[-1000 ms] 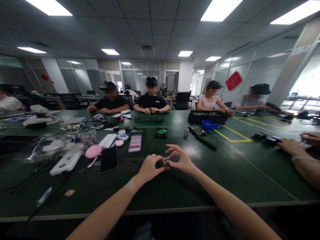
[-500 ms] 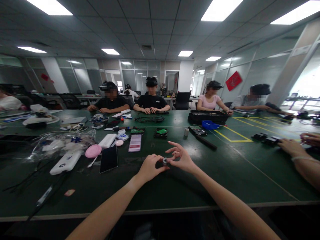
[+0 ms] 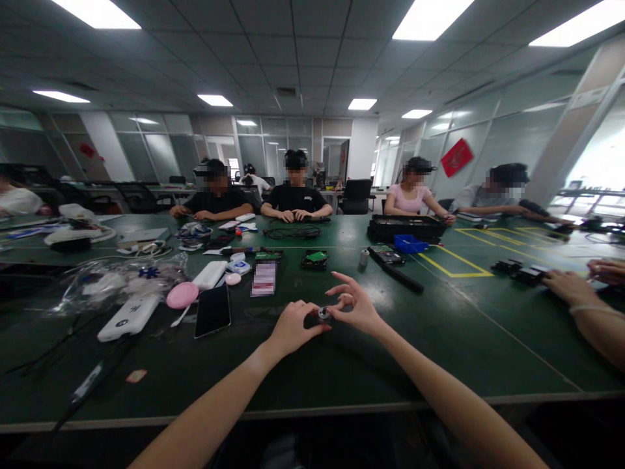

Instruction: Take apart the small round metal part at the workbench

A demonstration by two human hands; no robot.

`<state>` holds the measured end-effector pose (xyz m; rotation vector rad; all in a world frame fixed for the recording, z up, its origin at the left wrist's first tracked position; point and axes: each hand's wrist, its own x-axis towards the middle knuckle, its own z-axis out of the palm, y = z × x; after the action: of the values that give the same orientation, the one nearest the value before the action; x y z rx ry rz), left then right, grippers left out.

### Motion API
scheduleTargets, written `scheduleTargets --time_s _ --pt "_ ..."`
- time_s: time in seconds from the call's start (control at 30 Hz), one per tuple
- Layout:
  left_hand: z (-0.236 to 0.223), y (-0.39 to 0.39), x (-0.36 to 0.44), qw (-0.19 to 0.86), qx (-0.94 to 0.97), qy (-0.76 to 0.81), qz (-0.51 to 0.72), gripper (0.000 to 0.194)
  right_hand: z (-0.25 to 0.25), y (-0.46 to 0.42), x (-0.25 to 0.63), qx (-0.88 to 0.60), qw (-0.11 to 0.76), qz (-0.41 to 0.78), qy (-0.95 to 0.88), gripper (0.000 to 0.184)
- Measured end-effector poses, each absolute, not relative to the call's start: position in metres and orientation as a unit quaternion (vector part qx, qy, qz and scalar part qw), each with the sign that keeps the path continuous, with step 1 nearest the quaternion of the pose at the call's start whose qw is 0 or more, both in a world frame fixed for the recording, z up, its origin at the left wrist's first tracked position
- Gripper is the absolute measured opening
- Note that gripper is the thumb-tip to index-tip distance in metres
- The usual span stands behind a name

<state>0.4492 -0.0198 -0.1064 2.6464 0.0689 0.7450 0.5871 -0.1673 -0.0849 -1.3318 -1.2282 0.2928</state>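
Observation:
A small round silver part (image 3: 323, 314) with a dark centre is held just above the green table, between my two hands. My left hand (image 3: 293, 327) grips its side between thumb and fingers. From the right, my right hand (image 3: 359, 309) closes its thumb and index finger at the part's edge, while its other fingers are raised and apart. Fingertips cover some of the part, and its exact kind is too small to make out. Beyond my hands lie a hard drive with a green circuit board (image 3: 315, 259) and a small silver cylinder (image 3: 364, 257).
To the left lie a black phone (image 3: 213, 312), a pink round object (image 3: 182, 296), a white power bank (image 3: 129, 317) and clear plastic bags (image 3: 107, 283). A dark bar (image 3: 403, 278), a blue tray (image 3: 410, 244) and a black case (image 3: 405, 229) are to the right. A neighbour's hands (image 3: 569, 286) work at the far right.
My right hand's fingers have shifted slightly right and up, and a little more of the part's dark centre shows. My left hand stays in place.

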Motion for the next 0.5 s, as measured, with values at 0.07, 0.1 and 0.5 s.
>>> scheduleTargets --time_s 0.07,0.1,0.5 --pt "-0.1065 -0.0198 0.4489 0.192 0.944 0.029 0.266 0.035 -0.0848 -0.1674 0.5879 -0.573 0.608 0.129 -0.534 0.078" --pt "-0.1065 -0.0198 0.4488 0.190 0.945 0.031 0.265 0.035 -0.0847 -0.1675 0.5883 -0.574 0.607 0.130 -0.535 0.078" --pt "-0.1044 -0.0204 0.4483 0.184 0.947 0.046 0.259 0.034 -0.0859 -0.1671 0.5923 -0.595 0.598 0.112 -0.525 0.076"
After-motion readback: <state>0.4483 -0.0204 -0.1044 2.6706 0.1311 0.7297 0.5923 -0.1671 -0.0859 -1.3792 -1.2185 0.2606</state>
